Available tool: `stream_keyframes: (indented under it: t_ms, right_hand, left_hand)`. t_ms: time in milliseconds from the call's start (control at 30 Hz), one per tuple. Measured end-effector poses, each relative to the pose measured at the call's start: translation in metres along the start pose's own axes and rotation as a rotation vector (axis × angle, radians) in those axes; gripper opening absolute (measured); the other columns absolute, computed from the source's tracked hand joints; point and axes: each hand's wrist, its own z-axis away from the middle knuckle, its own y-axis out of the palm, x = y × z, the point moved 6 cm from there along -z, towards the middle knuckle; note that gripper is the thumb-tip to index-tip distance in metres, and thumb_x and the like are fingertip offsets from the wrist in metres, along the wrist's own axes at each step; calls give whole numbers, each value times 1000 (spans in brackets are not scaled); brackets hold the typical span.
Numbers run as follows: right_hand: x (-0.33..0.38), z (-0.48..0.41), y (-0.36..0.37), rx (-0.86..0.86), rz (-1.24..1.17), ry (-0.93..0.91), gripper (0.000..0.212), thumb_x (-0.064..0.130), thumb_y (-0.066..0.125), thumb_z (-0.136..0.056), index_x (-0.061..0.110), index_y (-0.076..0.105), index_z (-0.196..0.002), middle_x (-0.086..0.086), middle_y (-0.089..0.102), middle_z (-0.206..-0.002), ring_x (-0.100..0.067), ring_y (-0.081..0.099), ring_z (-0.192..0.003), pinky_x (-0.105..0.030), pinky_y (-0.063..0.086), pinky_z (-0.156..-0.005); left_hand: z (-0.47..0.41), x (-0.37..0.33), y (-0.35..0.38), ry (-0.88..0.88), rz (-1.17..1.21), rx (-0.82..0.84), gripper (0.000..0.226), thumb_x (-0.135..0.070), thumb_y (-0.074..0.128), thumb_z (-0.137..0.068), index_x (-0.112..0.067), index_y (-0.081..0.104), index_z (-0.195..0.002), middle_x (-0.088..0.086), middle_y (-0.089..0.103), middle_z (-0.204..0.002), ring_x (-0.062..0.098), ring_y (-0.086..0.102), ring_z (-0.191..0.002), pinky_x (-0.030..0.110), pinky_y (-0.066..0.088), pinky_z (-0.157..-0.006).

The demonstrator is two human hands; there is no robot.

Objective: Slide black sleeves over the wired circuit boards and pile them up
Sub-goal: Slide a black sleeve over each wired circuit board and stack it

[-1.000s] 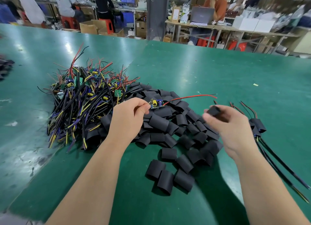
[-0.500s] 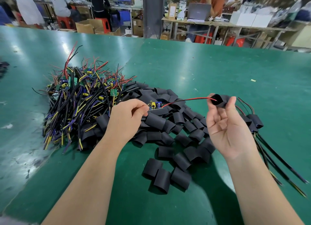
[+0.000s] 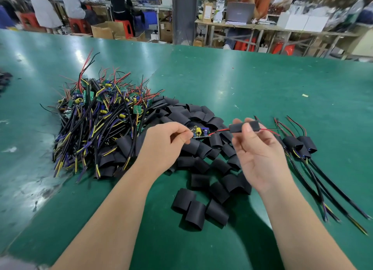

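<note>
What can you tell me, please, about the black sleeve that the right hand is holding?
The black sleeve is a short, matte tube, somewhat flattened, of what looks like soft plastic. The right hand pinches it roughly level between thumb and fingers. A thin red wire runs through it and sticks out of its right end. The circuit board, held by the left hand, lies just to its left, not yet inside.

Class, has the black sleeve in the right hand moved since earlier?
Yes: the sleeve slid leftwards along the red wire, away from the finished pile, towards the board.
</note>
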Motion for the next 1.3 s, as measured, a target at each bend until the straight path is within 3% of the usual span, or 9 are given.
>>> stream_keyframes:
  t_ms: [133,300,400,533,767,967,1133,1300]
  right_hand:
    - [-16,5,10,87,45,78,25,11,63,-69,10,59,-94,-13,70,-96,-16,67,-82,-22,55,-68]
    - [-16,5,9,69,92,67,17,15,66,-71,10,59,-85,-18,57,-89,-15,67,-74,-24,55,-67]
    - [-17,6,5,40,186,40,21,22,71,-67,10,62,-82,-12,66,-81,-15,68,-70,-24,55,-64]
    - [-20,8,9,69,228,34,32,27,76,-61,11,61,-84,-5,72,-77,-15,69,-70,-26,56,-62]
    - [-24,10,7,45,276,82,33,31,74,-63,12,61,-87,-4,74,-80,-15,72,-72,-22,55,-59]
    - [-22,10,10,133,169,57,26,17,72,-66,12,60,-89,-4,73,-82,-14,69,-69,-26,56,-65]
    - [-19,13,16,225,360,-15,20,17,75,-64,24,70,-83,-7,75,-96,-18,70,-82,-27,56,-68]
    - [-27,14,12,140,112,152,23,17,69,-68,11,61,-89,-6,75,-88,-15,72,-76,-22,55,-63]
  left_hand:
    - [4,-10,7,4,70,42,25,-18,62,-91,-33,61,-71,-30,58,-57,-4,51,-50,6,35,-52]
    - [4,-14,8,0,108,52,23,-16,62,-91,-29,64,-72,-29,57,-54,-5,49,-47,4,32,-49]
    - [6,-16,10,26,95,65,16,-14,64,-89,-23,68,-76,-23,60,-56,-7,52,-52,3,33,-52]
    - [8,-22,8,122,27,50,8,-11,67,-86,-14,74,-84,-20,61,-67,-12,56,-67,1,36,-64]
    - [10,-26,6,208,-43,14,10,-20,65,-85,-14,73,-86,-14,63,-72,-8,55,-71,3,38,-66]
    - [8,-20,7,128,53,10,9,-11,66,-85,-15,71,-79,-16,63,-65,-5,58,-63,4,38,-61]
    - [7,-17,7,82,97,39,8,-8,67,-85,-12,72,-81,-14,65,-66,-6,59,-62,3,38,-60]
    - [8,-24,7,110,140,11,10,-9,66,-86,-14,72,-79,-15,65,-66,-4,58,-61,4,39,-60]
